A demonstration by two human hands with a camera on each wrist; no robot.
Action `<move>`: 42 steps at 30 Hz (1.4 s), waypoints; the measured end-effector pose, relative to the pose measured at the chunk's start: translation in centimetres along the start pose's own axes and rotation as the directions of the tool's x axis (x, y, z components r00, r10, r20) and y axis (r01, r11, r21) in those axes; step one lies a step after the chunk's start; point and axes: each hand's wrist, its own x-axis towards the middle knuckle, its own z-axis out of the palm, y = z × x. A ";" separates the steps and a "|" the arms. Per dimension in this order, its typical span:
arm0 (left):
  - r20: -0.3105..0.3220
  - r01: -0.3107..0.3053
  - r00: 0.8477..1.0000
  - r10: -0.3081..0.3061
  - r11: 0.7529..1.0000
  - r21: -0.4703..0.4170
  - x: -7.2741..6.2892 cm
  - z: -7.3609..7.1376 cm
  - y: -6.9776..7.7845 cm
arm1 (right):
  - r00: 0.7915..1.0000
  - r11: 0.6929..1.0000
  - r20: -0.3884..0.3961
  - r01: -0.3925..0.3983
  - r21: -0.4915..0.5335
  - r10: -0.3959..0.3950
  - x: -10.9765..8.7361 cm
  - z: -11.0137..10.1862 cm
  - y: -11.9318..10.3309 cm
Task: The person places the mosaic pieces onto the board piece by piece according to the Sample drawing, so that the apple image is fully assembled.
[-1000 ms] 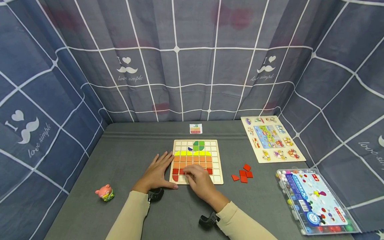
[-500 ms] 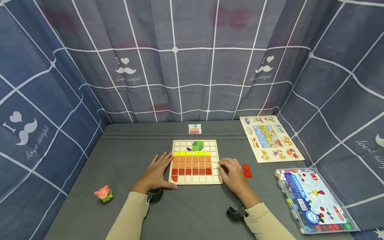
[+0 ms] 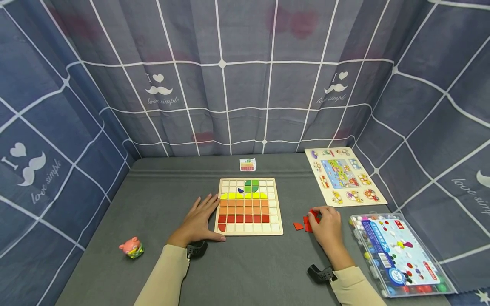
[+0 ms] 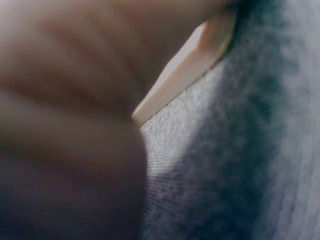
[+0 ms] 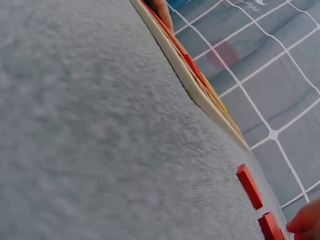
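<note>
A pale wooden grid board (image 3: 273, 214) holds rows of yellow, orange and red pieces, with green pieces and a small blue one near its top. In its bottom-left cell sits a red rounded piece (image 3: 221, 228). My left hand (image 3: 196, 222) rests with spread fingers along the board's left side, the thumb at its lower corner. To the right of the board, my right hand (image 3: 327, 225) has thumb and index finger at a loose group of red square tiles (image 3: 298, 226). In the right wrist view a fingertip (image 5: 305, 221) is right by a red tile (image 5: 270, 227); I cannot tell whether it is pinched.
Behind the board lies a small picture card (image 3: 247, 164). A picture puzzle board (image 3: 325, 195) is at the back right, and a clear plastic case (image 3: 402, 255) of coloured balls stands front right. A pink and green figurine (image 3: 131, 247) sits at the left.
My right hand has lifted off the lower rows of the board and moved right to the red tiles, uncovering the red row. My left hand has stayed on the board's left edge.
</note>
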 end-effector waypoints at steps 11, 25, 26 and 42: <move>0.010 0.004 1.000 -0.004 1.000 -0.001 -0.1 0.2 -0.2 | 0.980 0.994 0.168 -0.098 -0.046 0.104 1.2 -1.1 0.1; 0.021 0.018 1.000 -0.018 1.000 0.001 -0.1 0.0 -0.1 | 0.987 0.993 0.130 0.103 -0.058 -0.095 2.2 0.1 -0.4; 0.020 0.019 1.000 -0.019 1.000 0.000 -0.1 0.0 -0.1 | 0.986 0.991 0.123 0.122 -0.046 -0.116 2.3 0.4 -0.7; 0.021 0.008 1.000 -0.009 1.000 0.015 0.0 0.0 -0.3 | 0.799 0.827 0.254 0.464 0.317 -0.545 1.2 6.9 -10.5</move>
